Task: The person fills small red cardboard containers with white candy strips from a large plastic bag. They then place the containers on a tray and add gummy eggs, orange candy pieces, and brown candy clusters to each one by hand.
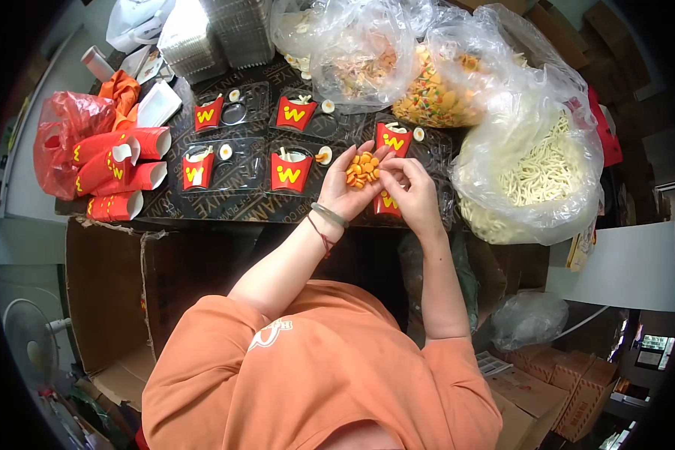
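Note:
My left hand (339,196) is palm up and cupped around a small heap of flat orange pieces (362,169). The thumb and forefinger of my right hand (414,195) are pinched together at the heap's right edge; whatever sits between them is too small to make out. Under and around my hands lie clear plastic trays (241,166). These hold red fry boxes (286,174) with a yellow mark, pale fry-shaped sticks and small egg-like pieces (328,106). One orange piece (322,157) rests by an egg piece just left of my left hand. My hands partly cover the right-hand trays.
A bag of pale sticks (536,176) stands at right. Behind are bags of mixed colourful pieces (439,86) and stacked clear trays (191,41). Empty red boxes (116,172) and a red bag (60,142) lie at left. Below the table edge is an open cardboard box (105,292).

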`<state>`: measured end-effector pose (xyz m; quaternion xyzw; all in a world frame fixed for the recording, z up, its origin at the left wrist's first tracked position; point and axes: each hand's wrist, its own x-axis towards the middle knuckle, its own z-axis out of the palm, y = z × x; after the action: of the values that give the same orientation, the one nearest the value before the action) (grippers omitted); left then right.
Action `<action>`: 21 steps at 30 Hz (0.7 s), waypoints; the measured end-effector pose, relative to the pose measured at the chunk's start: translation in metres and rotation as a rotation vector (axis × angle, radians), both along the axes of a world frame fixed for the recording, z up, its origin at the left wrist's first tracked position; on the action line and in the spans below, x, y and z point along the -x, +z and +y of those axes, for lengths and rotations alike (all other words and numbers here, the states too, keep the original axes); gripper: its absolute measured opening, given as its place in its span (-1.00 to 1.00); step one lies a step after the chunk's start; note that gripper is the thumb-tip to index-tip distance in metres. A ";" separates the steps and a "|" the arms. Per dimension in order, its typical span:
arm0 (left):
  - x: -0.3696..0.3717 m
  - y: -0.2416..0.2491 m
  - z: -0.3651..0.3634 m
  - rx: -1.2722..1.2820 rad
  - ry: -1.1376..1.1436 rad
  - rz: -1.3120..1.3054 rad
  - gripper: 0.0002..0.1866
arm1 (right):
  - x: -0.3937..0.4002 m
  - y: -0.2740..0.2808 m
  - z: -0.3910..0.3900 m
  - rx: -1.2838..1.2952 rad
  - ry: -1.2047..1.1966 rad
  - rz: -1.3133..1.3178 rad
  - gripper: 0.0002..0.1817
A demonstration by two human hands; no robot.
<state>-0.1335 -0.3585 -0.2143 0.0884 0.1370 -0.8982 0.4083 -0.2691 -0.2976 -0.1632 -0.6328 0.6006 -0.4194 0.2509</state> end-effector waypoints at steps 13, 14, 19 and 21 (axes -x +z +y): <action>0.005 0.000 0.002 -0.002 -0.083 -0.107 -0.67 | 0.060 -0.035 0.023 0.151 -0.358 0.003 -0.77; 0.005 -0.002 0.001 0.004 -0.088 -0.100 -0.67 | 0.075 -0.036 0.025 0.122 -0.361 0.082 -0.76; 0.012 0.001 0.004 0.026 -0.130 -0.089 -0.66 | 0.117 -0.054 0.028 0.083 -0.197 0.484 -0.76; 0.014 0.000 0.004 0.055 -0.146 -0.100 -0.66 | 0.118 -0.055 0.026 0.045 -0.158 0.511 -0.77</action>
<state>-0.1476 -0.3545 -0.2144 0.1315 0.0848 -0.9235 0.3503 -0.3867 -0.2714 -0.2180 -0.6748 0.6824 -0.2777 0.0434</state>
